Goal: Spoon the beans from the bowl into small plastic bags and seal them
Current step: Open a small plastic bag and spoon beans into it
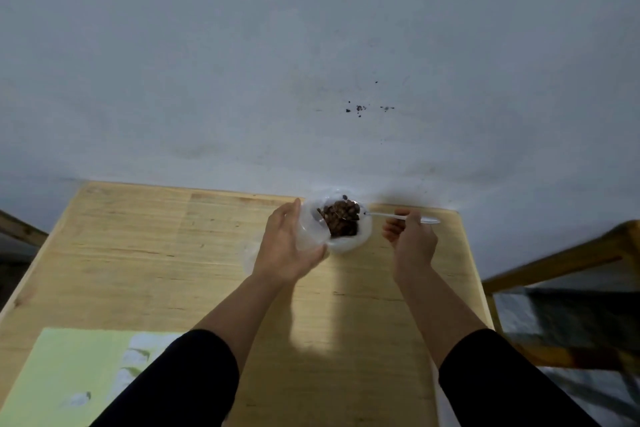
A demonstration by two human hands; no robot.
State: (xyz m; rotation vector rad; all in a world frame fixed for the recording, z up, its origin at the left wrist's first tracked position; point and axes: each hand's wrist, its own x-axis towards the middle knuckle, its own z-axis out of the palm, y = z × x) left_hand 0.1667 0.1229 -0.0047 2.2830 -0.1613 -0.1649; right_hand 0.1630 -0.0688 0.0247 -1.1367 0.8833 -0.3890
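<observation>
Beans (341, 220) fill the bowl (349, 241) at my table's (138, 253) far edge. My left hand (289, 246) cups a clear bag (310, 230) against it; my right hand (412, 236) pinches the spoon (394, 217), tip among them.

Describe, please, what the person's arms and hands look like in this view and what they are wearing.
Both arms wear black sleeves pushed up to about the elbow, so the forearms are bare. The left hand and right hand are ungloved. No watch, ring, bracelet or marking shows on either wrist or hand in the head view.
</observation>
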